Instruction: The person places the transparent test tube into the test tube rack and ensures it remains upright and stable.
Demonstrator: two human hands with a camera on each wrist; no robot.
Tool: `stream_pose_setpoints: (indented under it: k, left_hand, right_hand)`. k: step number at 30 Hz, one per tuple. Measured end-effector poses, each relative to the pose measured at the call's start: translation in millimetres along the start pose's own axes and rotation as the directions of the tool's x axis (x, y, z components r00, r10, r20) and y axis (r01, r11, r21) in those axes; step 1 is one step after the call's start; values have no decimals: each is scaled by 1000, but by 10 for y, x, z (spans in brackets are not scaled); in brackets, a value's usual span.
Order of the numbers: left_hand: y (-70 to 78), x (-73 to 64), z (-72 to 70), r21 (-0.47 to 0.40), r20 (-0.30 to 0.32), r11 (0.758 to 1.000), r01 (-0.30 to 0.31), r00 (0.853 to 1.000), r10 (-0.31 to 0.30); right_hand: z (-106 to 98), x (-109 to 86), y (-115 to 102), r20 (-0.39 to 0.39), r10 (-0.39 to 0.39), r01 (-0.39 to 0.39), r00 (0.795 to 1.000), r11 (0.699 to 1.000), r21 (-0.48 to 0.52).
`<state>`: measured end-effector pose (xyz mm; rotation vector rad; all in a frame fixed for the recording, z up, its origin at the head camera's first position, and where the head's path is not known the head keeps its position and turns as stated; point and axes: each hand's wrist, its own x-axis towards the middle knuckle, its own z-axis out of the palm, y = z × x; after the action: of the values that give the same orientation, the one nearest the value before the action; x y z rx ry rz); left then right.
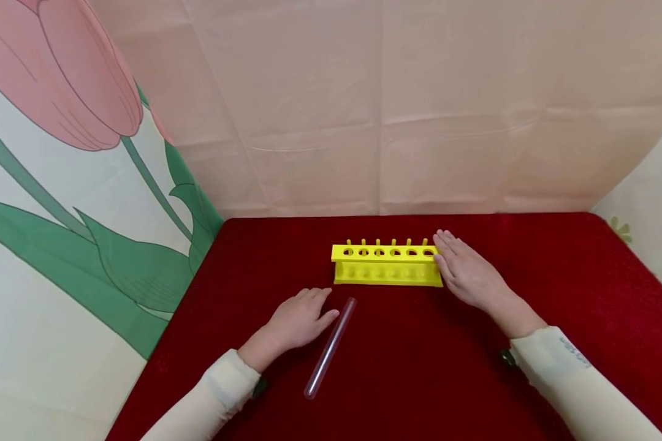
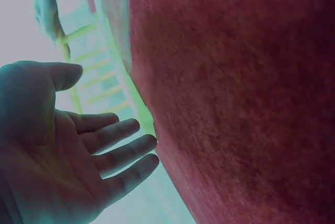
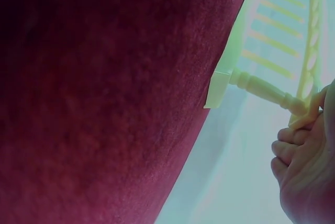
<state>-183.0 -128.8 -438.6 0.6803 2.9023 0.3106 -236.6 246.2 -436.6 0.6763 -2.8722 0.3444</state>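
Note:
A yellow test tube rack (image 1: 388, 274) with a row of round holes and upright pegs stands toward the back of the red table. My right hand (image 1: 469, 272) holds the rack's right end by its top plate, thumb at the front and fingers toward the back. The right wrist view shows that end of the rack (image 3: 267, 90) at the fingers. A clear test tube (image 1: 330, 349) lies slantwise on the cloth. Beside its upper end, my left hand (image 1: 300, 318) is palm down with fingers spread and holds nothing. Its relaxed fingers also show in the left wrist view.
A red cloth (image 1: 408, 361) covers the table. Behind it hangs a pinkish backdrop (image 1: 380, 122), and a tulip-printed sheet (image 1: 60, 184) rises along the left edge.

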Motion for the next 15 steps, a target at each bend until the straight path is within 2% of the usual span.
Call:
stream_pose_setpoints:
  k: [8, 15]
  left_hand:
    - [60, -32, 15, -32, 26, 999, 27, 999, -26]
    - [86, -38, 39, -18, 38, 999, 27, 999, -27]
  right_hand:
    - [22, 1, -2, -11, -2, 2, 1000, 1000, 5]
    - [26, -2, 1, -14, -1, 1, 1000, 1000, 1]
